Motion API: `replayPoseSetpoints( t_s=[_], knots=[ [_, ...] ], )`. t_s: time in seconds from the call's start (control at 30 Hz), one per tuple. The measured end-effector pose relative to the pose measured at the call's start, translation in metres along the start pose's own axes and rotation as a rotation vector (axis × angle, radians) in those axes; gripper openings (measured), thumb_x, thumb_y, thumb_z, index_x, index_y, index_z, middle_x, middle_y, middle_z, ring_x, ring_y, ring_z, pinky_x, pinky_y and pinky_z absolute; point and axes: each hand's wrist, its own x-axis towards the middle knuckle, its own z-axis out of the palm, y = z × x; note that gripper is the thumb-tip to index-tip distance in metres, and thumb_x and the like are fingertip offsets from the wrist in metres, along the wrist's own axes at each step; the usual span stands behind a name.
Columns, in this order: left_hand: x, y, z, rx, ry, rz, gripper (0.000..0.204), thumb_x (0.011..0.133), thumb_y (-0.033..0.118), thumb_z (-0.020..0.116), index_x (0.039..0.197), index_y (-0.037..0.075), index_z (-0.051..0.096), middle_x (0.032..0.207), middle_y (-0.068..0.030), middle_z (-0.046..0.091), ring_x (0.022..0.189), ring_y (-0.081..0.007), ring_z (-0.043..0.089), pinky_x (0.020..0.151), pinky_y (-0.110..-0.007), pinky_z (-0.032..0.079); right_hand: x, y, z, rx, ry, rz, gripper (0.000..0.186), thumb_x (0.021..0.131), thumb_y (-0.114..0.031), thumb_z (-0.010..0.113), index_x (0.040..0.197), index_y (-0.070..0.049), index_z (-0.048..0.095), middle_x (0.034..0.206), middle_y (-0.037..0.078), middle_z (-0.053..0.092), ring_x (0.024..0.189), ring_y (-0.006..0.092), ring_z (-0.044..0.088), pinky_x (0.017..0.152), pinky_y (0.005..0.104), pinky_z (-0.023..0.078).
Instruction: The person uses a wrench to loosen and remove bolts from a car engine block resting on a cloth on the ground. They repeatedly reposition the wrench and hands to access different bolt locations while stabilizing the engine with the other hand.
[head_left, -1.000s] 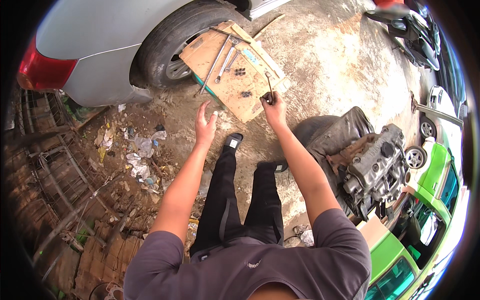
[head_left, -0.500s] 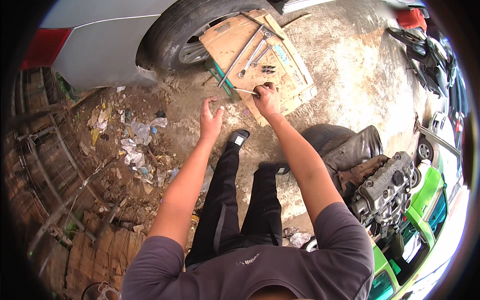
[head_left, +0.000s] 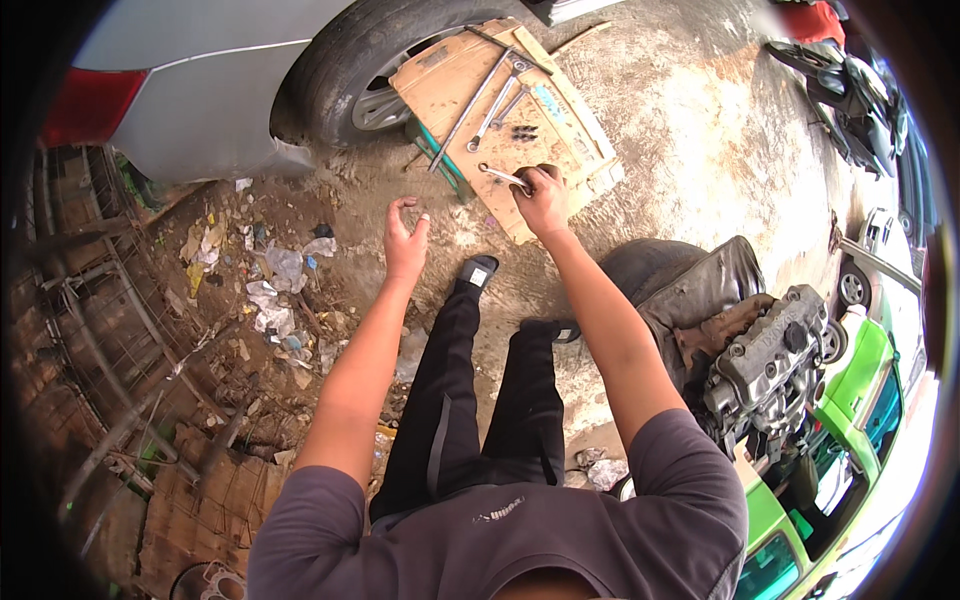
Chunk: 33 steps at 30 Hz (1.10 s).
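Over cardboard (head_left: 568, 142), right hand (head_left: 542, 203) outstretched; wrench (head_left: 503, 176) gripped.

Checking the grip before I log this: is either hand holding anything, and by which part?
The right hand holds what looks like a silver wrench near one end, the other end sticking out leftward. The left hand holds nothing.

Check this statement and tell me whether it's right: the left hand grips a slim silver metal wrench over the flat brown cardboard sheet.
Wrong hand: the head view shows the bare right hand gripping the slim silver metal wrench over the flat brown cardboard sheet.
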Motion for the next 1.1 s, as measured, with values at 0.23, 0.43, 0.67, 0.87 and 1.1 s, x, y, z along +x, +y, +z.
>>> replayPoseSetpoints(
  t_s=[0.23, 0.43, 0.67, 0.87, 1.1],
  knots=[
    [-0.037, 0.079, -0.018, 0.009, -0.128, 0.153, 0.042, 0.087, 0.010, 0.063, 0.126, 0.004, 0.053, 0.126, -0.0135, 0.057, 0.122, -0.0296, 0.052, 0.106, -0.038, 0.037, -0.122, -0.004, -0.121, 0.298, 0.169, 0.314, 0.024, 0.082, -0.021, 0.074, 0.082, -0.001, 0.061, 0.083, 0.014, 0.062, 0.080, 0.0320, 0.055, 0.069, 0.0413, 0.044],
    [-0.099, 0.183, -0.004, -0.018, -0.326, 0.366, 0.043, 0.086, 0.008, 0.061, 0.127, 0.003, 0.053, 0.126, -0.0135, 0.057, 0.124, -0.0292, 0.051, 0.108, -0.039, 0.036, -0.271, -0.008, -0.250, 0.627, 0.466, 0.512, 0.036, 0.100, -0.027, 0.055, 0.076, -0.002, 0.049, 0.062, -0.001, 0.034, 0.062, 0.0092, 0.033, 0.053, 0.0287, 0.032],
    [-0.192, 0.311, 0.109, -0.176, -0.688, 0.553, 0.043, 0.086, 0.008, 0.060, 0.128, 0.001, 0.052, 0.128, -0.0133, 0.055, 0.124, -0.0266, 0.051, 0.108, -0.037, 0.037, -0.410, 0.006, -0.343, 0.877, 0.981, 0.591, 0.025, 0.102, -0.025, 0.055, 0.102, -0.002, 0.067, 0.068, -0.008, 0.042, 0.061, 0.0024, 0.033, 0.053, 0.0220, 0.026],
    [-0.293, 0.387, 0.215, -0.107, -0.997, 0.826, 0.044, 0.086, 0.014, 0.060, 0.128, 0.003, 0.052, 0.128, -0.0153, 0.056, 0.124, -0.0309, 0.051, 0.107, -0.040, 0.038, -0.504, 0.043, -0.362, 0.820, 1.275, 0.677, 0.025, 0.102, -0.024, 0.054, 0.102, -0.001, 0.065, 0.072, -0.005, 0.049, 0.061, 0.0050, 0.038, 0.054, 0.0232, 0.032],
    [-0.378, 0.425, 0.314, 0.049, -1.291, 1.279, 0.046, 0.083, 0.016, 0.063, 0.127, 0.007, 0.053, 0.132, -0.0152, 0.054, 0.126, -0.0345, 0.049, 0.107, -0.042, 0.038, -0.581, 0.117, -0.357, 0.710, 1.030, 1.135, 0.027, 0.099, -0.029, 0.057, 0.102, -0.006, 0.069, 0.077, 0.009, 0.065, 0.070, 0.0173, 0.059, 0.068, 0.0324, 0.046]
  ],
)
